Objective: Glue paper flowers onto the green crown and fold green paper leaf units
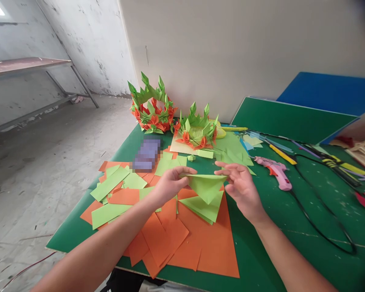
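Note:
Both my hands hold one folded light-green paper (206,186) above the green table (276,227). My left hand (169,185) pinches its left corner and my right hand (241,187) pinches its right corner with the other fingers spread. The paper hangs between them as a downward-pointing triangle. Under it lie more folded green pieces (204,209) on a large orange sheet (213,243).
Loose orange and green paper strips (115,194) cover the table's left part. Two green-and-orange paper crowns (152,107) (196,129) stand at the back. A pink glue gun (276,172) with a black cable (319,231), pens and sticks lie to the right. A blurred purple object (146,154) is there too.

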A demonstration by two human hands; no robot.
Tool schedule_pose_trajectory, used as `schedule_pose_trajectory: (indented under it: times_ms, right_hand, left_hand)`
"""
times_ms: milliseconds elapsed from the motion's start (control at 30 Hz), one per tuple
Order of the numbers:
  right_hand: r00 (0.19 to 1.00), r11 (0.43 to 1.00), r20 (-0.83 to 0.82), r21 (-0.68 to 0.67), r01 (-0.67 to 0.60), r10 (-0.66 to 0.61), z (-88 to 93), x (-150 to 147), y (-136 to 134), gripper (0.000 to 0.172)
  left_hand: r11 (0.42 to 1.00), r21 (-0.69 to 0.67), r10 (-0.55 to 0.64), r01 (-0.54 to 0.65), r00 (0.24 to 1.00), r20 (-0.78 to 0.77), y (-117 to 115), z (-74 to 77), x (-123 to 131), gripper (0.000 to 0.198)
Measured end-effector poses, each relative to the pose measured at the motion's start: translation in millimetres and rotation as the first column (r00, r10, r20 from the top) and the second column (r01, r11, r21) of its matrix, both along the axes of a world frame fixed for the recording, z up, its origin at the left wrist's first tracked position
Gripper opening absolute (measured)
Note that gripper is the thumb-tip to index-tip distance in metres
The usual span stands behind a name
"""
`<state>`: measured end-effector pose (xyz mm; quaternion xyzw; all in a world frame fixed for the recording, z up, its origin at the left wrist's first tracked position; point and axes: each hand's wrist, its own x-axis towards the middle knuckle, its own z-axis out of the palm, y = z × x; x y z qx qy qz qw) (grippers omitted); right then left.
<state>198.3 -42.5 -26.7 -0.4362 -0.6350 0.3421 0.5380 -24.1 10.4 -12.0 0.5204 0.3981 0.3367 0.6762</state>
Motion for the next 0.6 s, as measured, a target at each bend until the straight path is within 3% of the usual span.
schedule_pose_trajectory:
  times_ms: [67,200,300,367,467,600]
  right_hand:
    - [0.998,0.998,0.015,-0.015,0.058,-0.058,-1.7,-1.4,1.9,0.046]
    - [0.969,0.985,0.185,0.077,0.153,-0.165,-2.0,-3.0,-0.5,0.008]
    - [0.948,0.959,0.211,0.209,0.193,-0.237,0.1,-3.2,-4.4,0.009]
    - [0.936,0.933,0.209,0.288,0.217,-0.283,1.3,-2.9,-6.3,0.011]
    - [0.916,0.886,0.217,0.403,0.230,-0.337,1.2,-2.1,-8.8,0.018]
    - [0.921,0.854,0.179,0.465,0.231,-0.346,-1.2,-2.5,-11.8,0.021]
  left_hand:
    - [0.995,0.099,0.005,-0.001,0.999,-0.039,-1.4,-2.3,0.6,0.022]
    - [0.948,0.315,0.093,-0.038,0.983,-0.162,-5.2,-2.9,1.7,0.019]
    - [0.867,0.492,0.193,-0.081,0.964,-0.181,-6.8,0.3,1.7,0.023]
    - [0.831,0.549,0.187,-0.091,0.975,-0.122,-7.3,3.2,0.8,0.031]
    - [0.854,0.514,0.113,-0.079,0.993,-0.035,-8.4,7.1,-1.1,0.036]
    - [0.960,0.273,0.055,-0.061,0.998,0.029,-9.2,8.2,-2.3,0.030]
